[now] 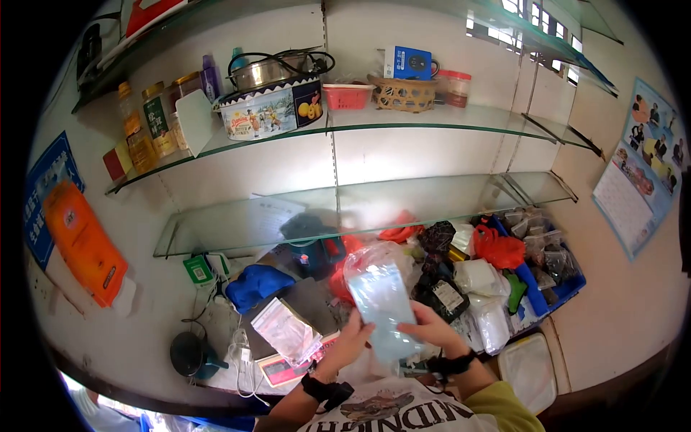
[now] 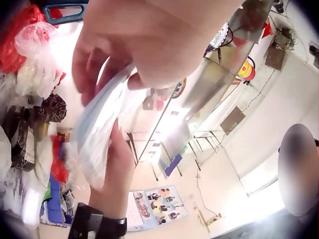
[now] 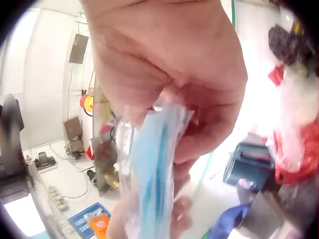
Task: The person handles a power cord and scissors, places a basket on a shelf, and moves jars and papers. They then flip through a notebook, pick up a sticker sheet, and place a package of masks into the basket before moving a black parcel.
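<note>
A clear plastic packet with light blue contents is held between both hands above the cluttered counter. The left hand pinches its left edge, and the right hand grips its right edge. In the left wrist view, the packet is seen edge-on under the curled fingers of the left hand. The right wrist view has the right hand with thumb and fingers round the packet; pleated blue layers show through the plastic.
Stacked clear packets lie on a dark box at left, beside a blue cloth. Plastic bags and a blue tray of small packets crowd the right. Glass shelves cross above the hands. A dark green pot stands at lower left.
</note>
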Demonstrator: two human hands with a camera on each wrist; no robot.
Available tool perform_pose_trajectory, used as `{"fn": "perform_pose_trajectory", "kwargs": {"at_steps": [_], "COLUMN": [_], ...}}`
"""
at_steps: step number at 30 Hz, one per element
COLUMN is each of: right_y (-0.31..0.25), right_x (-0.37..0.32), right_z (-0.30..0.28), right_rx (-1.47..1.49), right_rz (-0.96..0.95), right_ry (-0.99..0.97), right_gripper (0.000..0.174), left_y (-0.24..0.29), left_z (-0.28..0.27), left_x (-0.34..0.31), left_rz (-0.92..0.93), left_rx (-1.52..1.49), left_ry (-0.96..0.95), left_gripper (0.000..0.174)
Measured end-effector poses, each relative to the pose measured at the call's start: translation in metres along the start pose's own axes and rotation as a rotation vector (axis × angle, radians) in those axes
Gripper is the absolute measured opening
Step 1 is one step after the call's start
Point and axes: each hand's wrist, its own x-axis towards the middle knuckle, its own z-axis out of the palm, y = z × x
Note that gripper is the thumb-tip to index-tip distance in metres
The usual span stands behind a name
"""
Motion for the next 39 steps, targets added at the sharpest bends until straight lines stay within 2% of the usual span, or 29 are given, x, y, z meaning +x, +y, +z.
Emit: {"fn": "perform_pose_trajectory", "kwargs": {"at_steps": [1,2,3,4,5,6,7,8,10,12,13,14,16,18,20,21,22,23,24,26,28,31,32,33,35,36,38,39], "right_y": [0.0,-0.019,-0.02,-0.046,-0.06,-0.04,-0.067,-0.079,-0.14,-0.165,-0.188,-0.22,-0.292,-0.331,-0.362,-0.385,-0.403,-0.406,-0.423,-0.431,-0.433,-0.424,-0.417,-0.414,-0.406,-0.404,-0.4,-0.402], "right_x": [-0.014,-0.039,-0.067,-0.096,-0.131,-0.174,-0.203,-0.234,-0.266,-0.304,-0.305,-0.296,-0.25,-0.213,-0.168,-0.129,-0.093,-0.063,-0.029,0.03,0.084,0.157,0.178,0.194,0.21,0.217,0.226,0.232], "right_z": [-0.022,-0.037,-0.065,-0.072,-0.09,-0.128,-0.125,-0.133,-0.119,-0.128,-0.116,-0.102,-0.063,-0.062,-0.085,-0.064,-0.047,-0.087,-0.081,-0.084,-0.101,-0.135,-0.145,-0.151,-0.157,-0.16,-0.162,-0.163], "right_rx": [-0.157,-0.199,-0.384,-0.459,-0.693,-0.784,-0.974,-0.968,-1.166,-1.458,-1.468,-1.478,-1.283,-1.386,-1.741,-1.597,-1.591,-1.496,-1.471,-1.463,-1.528,-1.467,-1.415,-1.359,-1.345,-1.335,-1.315,-1.297], "right_rz": [-0.018,0.124,0.163,0.198,0.272,0.35,0.363,0.268,0.462,0.3,0.237,0.175,0.325,0.123,-0.434,-0.356,-0.26,-0.487,-0.441,-0.607,-0.752,-0.823,-0.871,-0.917,-0.944,-0.974,-0.986,-1.002], "right_ry": [-0.009,0.043,0.132,0.254,0.372,0.541,0.714,0.846,1.075,1.251,1.24,1.228,1.15,1.063,0.794,0.79,0.819,0.742,0.651,0.576,0.581,0.605,0.688,0.77,0.801,0.835,0.84,0.849], "right_gripper": [0.045,0.043,0.041,0.041,0.041,0.039,0.035,0.034,0.036,0.039,0.041,0.043,0.047,0.045,0.043,0.04,0.038,0.035,0.031,0.027,0.026,0.029,0.029,0.029,0.029,0.029,0.029,0.028], "left_y": [-0.005,-0.008,-0.013,-0.018,-0.025,-0.03,-0.032,-0.03,-0.024,-0.001,0.0,0.001,0.1,0.214,0.269,0.291,0.311,0.327,0.339,0.363,0.374,0.386,0.391,0.396,0.406,0.411,0.421,0.426], "left_z": [-0.002,-0.006,-0.011,-0.018,-0.03,-0.045,-0.064,-0.086,-0.137,-0.18,-0.22,-0.246,-0.228,-0.166,-0.134,-0.124,-0.113,-0.1,-0.087,-0.059,-0.043,-0.019,-0.013,-0.008,0.001,0.004,0.008,0.008], "left_x": [0.002,0.001,-0.001,-0.002,-0.003,-0.008,-0.014,-0.023,-0.053,-0.096,-0.117,-0.135,-0.152,-0.148,-0.126,-0.11,-0.095,-0.074,-0.049,-0.005,0.056,0.14,0.165,0.19,0.227,0.241,0.263,0.272], "left_rz": [-0.066,-0.06,0.016,0.093,0.081,0.142,0.202,0.146,0.175,0.213,0.258,0.304,0.121,0.141,0.464,0.416,0.371,0.497,0.621,0.723,0.839,1.059,1.101,1.098,1.105,1.102,0.78,0.778], "left_rx": [-0.003,-0.001,0.068,0.135,0.08,0.109,0.137,0.139,0.164,0.532,0.488,0.444,0.653,1.074,1.025,0.921,0.818,0.813,0.808,0.931,0.95,1.129,1.175,1.176,1.337,1.339,1.511,1.511], "left_ry": [-0.177,-0.181,-0.199,-0.217,-0.166,-0.094,-0.021,0.047,0.154,0.32,0.32,0.32,0.441,0.438,0.295,0.236,0.178,0.125,0.07,0.051,0.032,0.209,0.267,0.268,0.402,0.402,0.387,0.385], "left_gripper": [0.043,0.043,0.044,0.046,0.04,0.038,0.036,0.034,0.039,0.036,0.033,0.03,0.022,0.02,0.02,0.021,0.022,0.022,0.023,0.028,0.03,0.035,0.038,0.038,0.053,0.053,0.072,0.072]}}
